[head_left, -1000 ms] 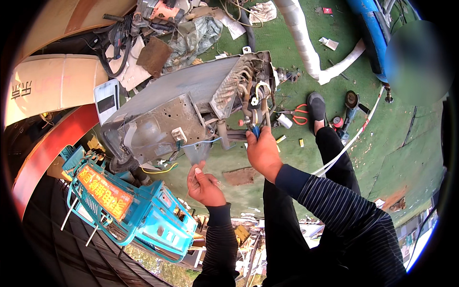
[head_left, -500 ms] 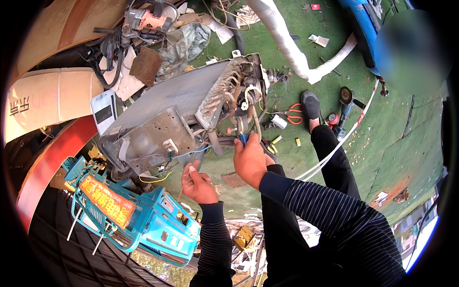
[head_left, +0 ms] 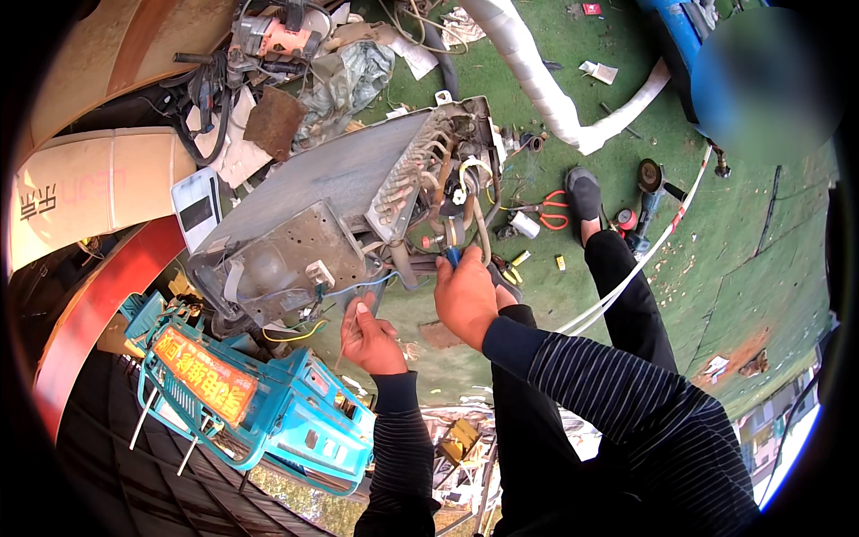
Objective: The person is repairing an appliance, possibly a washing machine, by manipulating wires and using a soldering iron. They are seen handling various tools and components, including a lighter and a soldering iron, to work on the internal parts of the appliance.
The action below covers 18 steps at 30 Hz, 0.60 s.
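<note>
An opened air-conditioner unit (head_left: 313,170) lies in front of me, with a finned coil and bent copper pipes (head_left: 412,179) at its right end. My right hand (head_left: 465,300) is closed round a small blue-handled tool (head_left: 454,257), just below a round brass-coloured part (head_left: 455,233) by the pipes. Most of the tool is hidden by the fingers. My left hand (head_left: 371,340) is pinched on what looks like a thin rod (head_left: 339,356), close to the unit's lower edge. A blue wire (head_left: 362,285) runs from the metal panel (head_left: 309,259) just above this hand.
Orange-handled scissors (head_left: 550,210), a white canister (head_left: 525,225) and an angle grinder (head_left: 649,192) lie on the green floor to the right. A white hose (head_left: 617,291) crosses beside my leg. A turquoise plastic chair (head_left: 295,412) stands lower left, a cardboard sheet (head_left: 98,179) farther left.
Hardly anything differs. The whole view has shifted slightly; both hands keep their grip and place by the unit.
</note>
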Available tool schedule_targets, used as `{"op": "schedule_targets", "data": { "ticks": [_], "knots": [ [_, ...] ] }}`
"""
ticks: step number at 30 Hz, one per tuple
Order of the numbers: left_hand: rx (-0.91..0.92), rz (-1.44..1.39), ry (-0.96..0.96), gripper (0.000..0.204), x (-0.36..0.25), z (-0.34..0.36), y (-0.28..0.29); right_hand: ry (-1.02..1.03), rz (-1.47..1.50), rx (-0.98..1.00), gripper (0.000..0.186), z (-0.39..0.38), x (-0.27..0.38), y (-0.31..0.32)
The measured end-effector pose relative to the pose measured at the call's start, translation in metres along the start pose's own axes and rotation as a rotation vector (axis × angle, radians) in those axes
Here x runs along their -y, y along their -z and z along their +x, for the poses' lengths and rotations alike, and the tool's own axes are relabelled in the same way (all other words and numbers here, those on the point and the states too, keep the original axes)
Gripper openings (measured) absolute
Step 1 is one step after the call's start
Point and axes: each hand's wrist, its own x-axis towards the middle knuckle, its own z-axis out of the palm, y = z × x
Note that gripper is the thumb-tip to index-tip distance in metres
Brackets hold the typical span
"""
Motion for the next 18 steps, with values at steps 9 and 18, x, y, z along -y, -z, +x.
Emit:
{"op": "schedule_targets", "data": {
  "ticks": [9, 18],
  "knots": [
    [0.006, -0.034, -0.006, 0.030, 0.001, 0.004, 0.001, -0.013, -0.066, -0.011, 0.035, 0.001, 0.011, -0.002],
    [-0.001, 0.006, 0.005, 0.032, -0.004, -0.001, 0.003, 0.001, -0.071, -0.013, 0.036, 0.002, 0.009, -0.003]
  ]
}}
